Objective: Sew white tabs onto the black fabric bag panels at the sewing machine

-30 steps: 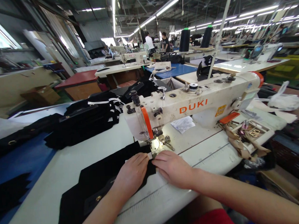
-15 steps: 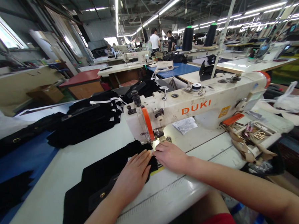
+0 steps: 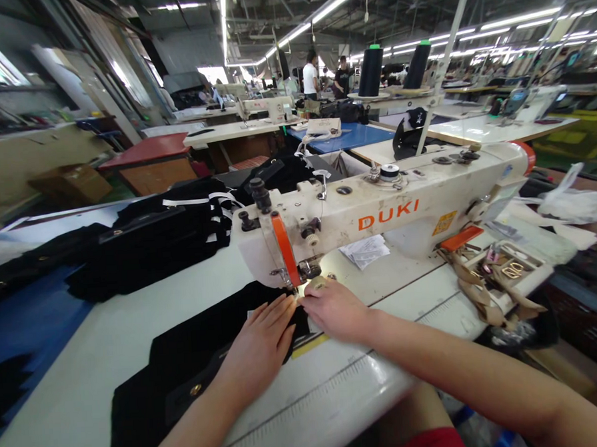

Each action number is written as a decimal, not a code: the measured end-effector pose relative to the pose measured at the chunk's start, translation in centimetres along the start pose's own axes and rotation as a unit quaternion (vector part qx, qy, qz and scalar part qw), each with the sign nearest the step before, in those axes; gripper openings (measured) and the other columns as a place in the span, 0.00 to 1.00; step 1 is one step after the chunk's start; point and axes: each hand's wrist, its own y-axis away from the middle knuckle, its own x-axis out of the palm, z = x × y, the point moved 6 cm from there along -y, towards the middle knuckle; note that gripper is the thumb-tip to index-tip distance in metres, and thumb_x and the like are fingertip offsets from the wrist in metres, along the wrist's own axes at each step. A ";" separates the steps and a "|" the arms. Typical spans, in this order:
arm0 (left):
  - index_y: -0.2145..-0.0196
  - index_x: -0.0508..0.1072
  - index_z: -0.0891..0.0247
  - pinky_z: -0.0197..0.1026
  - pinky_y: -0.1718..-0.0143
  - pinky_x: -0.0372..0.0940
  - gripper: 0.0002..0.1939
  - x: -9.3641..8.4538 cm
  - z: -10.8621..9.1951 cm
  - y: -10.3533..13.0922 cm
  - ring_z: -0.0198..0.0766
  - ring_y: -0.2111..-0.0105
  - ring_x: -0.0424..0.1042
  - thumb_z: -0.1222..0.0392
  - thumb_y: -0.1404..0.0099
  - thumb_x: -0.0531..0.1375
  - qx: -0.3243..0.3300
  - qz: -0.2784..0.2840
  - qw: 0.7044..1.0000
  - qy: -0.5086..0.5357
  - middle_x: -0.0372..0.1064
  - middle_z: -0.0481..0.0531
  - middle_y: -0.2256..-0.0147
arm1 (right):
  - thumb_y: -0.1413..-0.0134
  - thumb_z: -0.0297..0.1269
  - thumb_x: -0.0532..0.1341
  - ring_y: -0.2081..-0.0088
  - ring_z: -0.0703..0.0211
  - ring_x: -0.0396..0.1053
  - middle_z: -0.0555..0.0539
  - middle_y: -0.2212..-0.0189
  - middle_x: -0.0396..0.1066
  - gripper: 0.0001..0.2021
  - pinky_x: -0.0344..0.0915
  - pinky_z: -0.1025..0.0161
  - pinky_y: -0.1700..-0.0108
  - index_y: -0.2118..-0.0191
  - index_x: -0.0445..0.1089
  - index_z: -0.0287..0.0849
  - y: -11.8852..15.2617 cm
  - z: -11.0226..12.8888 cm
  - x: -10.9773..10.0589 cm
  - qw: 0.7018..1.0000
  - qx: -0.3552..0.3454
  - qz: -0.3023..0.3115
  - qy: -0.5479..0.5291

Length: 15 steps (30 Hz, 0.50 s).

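A piece of black fabric [image 3: 198, 329] with a small brass-coloured eyelet [image 3: 196, 389] lies on the sewing machine's bed, its far end by the needle. My left hand [image 3: 262, 345] rests flat on the fabric, fingers stretched toward the needle area. Close beside those fingertips, my right hand [image 3: 336, 309] has its fingers curled and pressed together at the fabric's edge. What they pinch is hidden. The white sewing machine [image 3: 388, 212] reads DUKI and has an orange guard [image 3: 285, 251] just above the fingertips. A bit of white label [image 3: 250, 314] shows beside my left hand.
Folded white papers [image 3: 365, 251] lie under the machine arm. At right stands a tray [image 3: 523, 265] with metal rings and tan straps [image 3: 469, 284]. Stacked black pieces [image 3: 154, 238] lie at left. Thread cones [image 3: 371, 71] stand behind; a person in white [image 3: 310, 79] is far off.
The whole view has shifted slightly, so machine and fabric appear further left. Both hands keep nearly the same pose, fingertips a little closer to the needle.
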 end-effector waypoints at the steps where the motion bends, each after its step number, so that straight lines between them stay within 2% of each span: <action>1: 0.42 0.67 0.64 0.50 0.41 0.61 0.22 0.0 0.0 0.0 0.43 0.43 0.66 0.57 0.29 0.47 0.003 -0.003 1.000 -0.001 0.67 0.57 0.43 | 0.37 0.29 0.54 0.60 0.53 0.63 0.43 0.65 0.70 0.08 0.59 0.57 0.55 0.62 0.71 0.36 0.0 0.0 0.0 1.000 0.002 -0.001 0.002; 15: 0.42 0.67 0.65 0.52 0.41 0.61 0.22 0.0 0.1 -0.1 0.44 0.42 0.65 0.57 0.30 0.48 -0.014 0.002 1.000 0.013 0.67 0.59 0.43 | 0.37 0.29 0.56 0.59 0.53 0.63 0.43 0.66 0.70 0.07 0.60 0.57 0.54 0.62 0.71 0.37 0.3 0.0 0.3 1.000 0.008 -0.003 -0.011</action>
